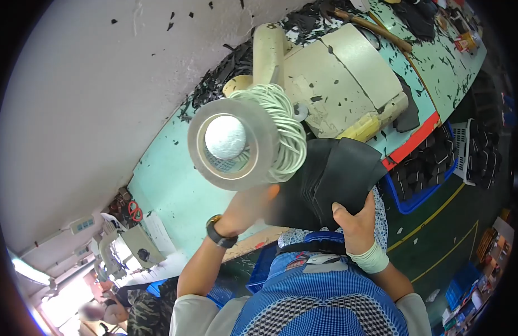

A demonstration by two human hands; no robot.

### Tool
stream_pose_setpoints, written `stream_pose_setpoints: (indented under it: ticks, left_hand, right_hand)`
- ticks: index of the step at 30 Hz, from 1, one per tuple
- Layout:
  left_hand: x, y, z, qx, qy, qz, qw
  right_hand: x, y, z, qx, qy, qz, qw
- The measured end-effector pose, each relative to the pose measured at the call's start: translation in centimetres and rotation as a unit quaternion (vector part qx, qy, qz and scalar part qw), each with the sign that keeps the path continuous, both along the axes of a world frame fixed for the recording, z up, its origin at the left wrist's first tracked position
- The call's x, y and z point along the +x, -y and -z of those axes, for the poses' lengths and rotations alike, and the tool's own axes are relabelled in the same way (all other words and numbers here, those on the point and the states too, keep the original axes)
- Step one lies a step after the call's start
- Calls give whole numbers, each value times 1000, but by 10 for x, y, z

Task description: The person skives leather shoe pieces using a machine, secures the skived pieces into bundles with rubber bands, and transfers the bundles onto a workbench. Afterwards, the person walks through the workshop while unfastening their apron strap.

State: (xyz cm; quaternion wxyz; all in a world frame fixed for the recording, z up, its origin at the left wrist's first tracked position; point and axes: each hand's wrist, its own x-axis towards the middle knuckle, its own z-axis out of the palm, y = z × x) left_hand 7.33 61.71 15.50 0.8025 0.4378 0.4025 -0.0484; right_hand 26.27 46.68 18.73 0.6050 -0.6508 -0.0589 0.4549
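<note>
My right hand (355,225) grips a fanned stack of black sheet pieces (348,173) by its lower right edge, thumb on top. A pale wrap covers that wrist. On the stack's left side is my left hand (245,210), a watch (221,234) on its wrist; its fingers are blurred and partly hidden, so their grip does not show. Above it, close to the camera, a clear ring-shaped roll (200,148) surrounds a rounded white top (226,137). A bundle of pale green cord (284,126) hangs beside the roll.
A cream sewing machine (337,73) stands on the pale green table (169,185), with black scraps (233,67) behind it. At right are a blue crate (407,208) of black pieces and a white basket (462,151). Another person in camouflage clothing (149,311) is at lower left.
</note>
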Motion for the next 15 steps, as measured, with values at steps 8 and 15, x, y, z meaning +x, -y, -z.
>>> stream_pose_setpoints:
  ticks: [8,15]
  left_hand:
    - [-6,4,18,-9,-10,-89,996]
    - [9,2,8,-39,37,-123,991]
  right_hand:
    - [-1,1,-3,4,4,-30,1000]
    - [0,2,-1,3,-22,-16,1000]
